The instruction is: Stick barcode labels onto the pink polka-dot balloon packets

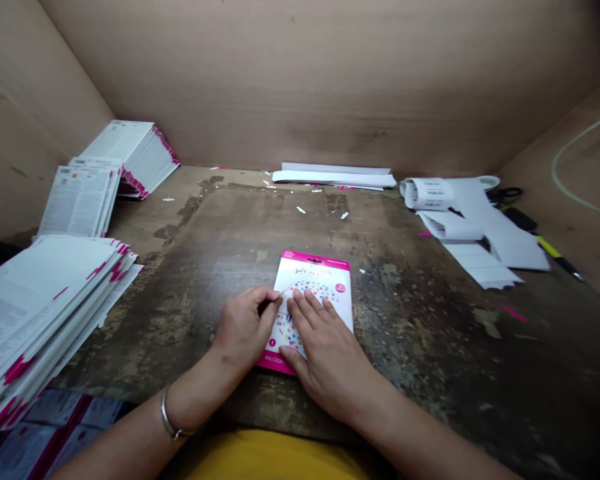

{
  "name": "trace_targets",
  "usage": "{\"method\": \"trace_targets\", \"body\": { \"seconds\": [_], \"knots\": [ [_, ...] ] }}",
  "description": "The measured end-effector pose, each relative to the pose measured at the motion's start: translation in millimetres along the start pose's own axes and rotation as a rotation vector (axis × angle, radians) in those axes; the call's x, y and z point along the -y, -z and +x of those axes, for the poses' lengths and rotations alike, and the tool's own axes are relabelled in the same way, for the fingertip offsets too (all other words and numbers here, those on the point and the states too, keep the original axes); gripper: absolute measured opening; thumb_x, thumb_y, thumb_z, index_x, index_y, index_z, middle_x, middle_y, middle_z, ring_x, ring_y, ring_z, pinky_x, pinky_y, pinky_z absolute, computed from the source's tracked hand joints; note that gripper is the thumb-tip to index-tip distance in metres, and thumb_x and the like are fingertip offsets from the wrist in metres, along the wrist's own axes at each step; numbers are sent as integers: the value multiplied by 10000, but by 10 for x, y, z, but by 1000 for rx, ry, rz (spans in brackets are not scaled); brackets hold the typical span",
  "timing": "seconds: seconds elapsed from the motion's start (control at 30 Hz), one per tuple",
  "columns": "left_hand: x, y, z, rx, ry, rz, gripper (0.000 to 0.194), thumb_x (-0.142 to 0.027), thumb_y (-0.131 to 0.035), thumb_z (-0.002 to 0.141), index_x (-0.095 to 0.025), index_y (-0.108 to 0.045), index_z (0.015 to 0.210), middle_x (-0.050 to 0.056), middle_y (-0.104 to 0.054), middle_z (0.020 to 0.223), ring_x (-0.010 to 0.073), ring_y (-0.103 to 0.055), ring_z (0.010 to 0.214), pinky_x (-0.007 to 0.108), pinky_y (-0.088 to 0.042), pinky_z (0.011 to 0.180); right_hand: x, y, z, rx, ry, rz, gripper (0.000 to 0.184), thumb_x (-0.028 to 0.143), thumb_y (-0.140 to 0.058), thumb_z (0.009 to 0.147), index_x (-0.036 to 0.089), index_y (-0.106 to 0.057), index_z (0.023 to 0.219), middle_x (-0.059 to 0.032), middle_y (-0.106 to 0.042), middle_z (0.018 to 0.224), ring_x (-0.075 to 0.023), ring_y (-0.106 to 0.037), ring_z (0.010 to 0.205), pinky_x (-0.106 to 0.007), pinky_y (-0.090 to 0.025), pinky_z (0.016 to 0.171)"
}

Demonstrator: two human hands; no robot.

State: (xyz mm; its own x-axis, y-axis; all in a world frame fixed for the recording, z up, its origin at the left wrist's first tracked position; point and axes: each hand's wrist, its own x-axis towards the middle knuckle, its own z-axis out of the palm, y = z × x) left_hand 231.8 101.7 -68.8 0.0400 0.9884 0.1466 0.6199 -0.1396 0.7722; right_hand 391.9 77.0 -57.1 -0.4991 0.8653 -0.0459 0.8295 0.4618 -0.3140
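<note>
A white and pink balloon packet (340, 277) lies flat on the table, printed with coloured dots and the word BALLOON along its lower edge. My right hand (325, 347) rests flat on the packet's front, fingers stretched out and fairly close together. At the packet's left side, my left hand (247, 323) is closed in a pinch, thumb and forefinger meeting over the printed dots. Whatever the pinch holds is too small to make out. Part of the packet's middle is hidden under my right hand.
Stacks of printed white cards with pink edges (45, 287) stand on the left. Label strips (485, 220), a yellow-black pen (560, 257) and dark-handled scissors (505, 195) lie right. Folded white paper strips (335, 179) lie along the back wall, near small scraps (301, 210).
</note>
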Motion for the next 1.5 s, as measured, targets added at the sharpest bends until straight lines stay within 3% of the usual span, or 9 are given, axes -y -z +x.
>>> {"method": "trace_targets", "body": {
  "seconds": [0.17,0.27,0.37,0.53,0.77,1.07,1.27,1.4,1.5],
  "knots": [
    [80,96,-3,-2,201,-158,193,-319,-541,811,-176,-655,873,29,-690,848,178,-625,768,277,-472,705,-30,3,-36,-10,21,27,579,469,-395,899,214,-305,1411,-86,-194,1493,-286,-169,1364,-495,-191,1105],
    [123,124,7,-5,365,-356,238,-362,-576,776,-151,-636,868,36,-690,804,179,-628,720,280,-489,677,-40,-12,-43,-2,23,23,612,478,-384,898,152,-305,1409,-109,-202,1487,-287,-160,1366,-486,-185,1110],
    [124,95,22,12,401,-534,256,-360,-599,750,-141,-618,881,39,-681,810,179,-627,741,284,-499,693,-41,-25,-36,4,28,14,623,479,-364,903,128,-290,1413,-108,-195,1488,-282,-152,1369,-479,-170,1116],
    [52,30,19,-7,355,-513,233,-344,-574,767,-139,-606,874,34,-667,791,179,-608,751,275,-486,676,-20,-24,-30,-2,27,11,605,483,-359,904,159,-303,1411,-97,-213,1488,-289,-163,1366,-486,-185,1109],
    [-47,66,-7,34,204,-37,212,-343,-506,826,-179,-602,733,-14,-625,644,138,-555,574,230,-399,532,-8,-35,-17,-29,58,18,606,484,-370,902,179,-286,1419,-71,-233,1487,-293,-154,1368,-493,-162,1112],
    [-68,41,-3,46,-253,354,190,-260,-459,873,-178,-629,844,44,-662,787,176,-598,750,268,-438,706,18,11,11,-40,84,38,613,456,-412,891,131,-317,1401,-109,-315,1455,-333,-191,1350,-552,-110,1105],
    [-31,31,11,85,-310,516,184,-234,-445,878,-174,-617,851,56,-680,796,195,-617,725,289,-448,668,-195,169,-151,25,133,94,583,357,-459,885,144,-305,1406,-73,-261,1482,-223,-162,1373,-415,-187,1129],
    [-42,14,17,70,-322,518,153,-219,-463,871,-174,-608,846,50,-689,815,195,-627,740,289,-456,674,-260,133,-296,10,19,9,571,404,-433,896,164,-317,1402,-62,-248,1482,-234,-140,1378,-489,-157,1125],
    [-58,-4,6,48,-313,520,166,-231,-457,876,-175,-611,845,55,-688,816,198,-624,747,296,-458,678,-188,78,-278,31,42,18,582,435,-411,899,213,-273,1418,-19,-204,1494,-226,-143,1377,-486,-141,1129]
  ]
}}
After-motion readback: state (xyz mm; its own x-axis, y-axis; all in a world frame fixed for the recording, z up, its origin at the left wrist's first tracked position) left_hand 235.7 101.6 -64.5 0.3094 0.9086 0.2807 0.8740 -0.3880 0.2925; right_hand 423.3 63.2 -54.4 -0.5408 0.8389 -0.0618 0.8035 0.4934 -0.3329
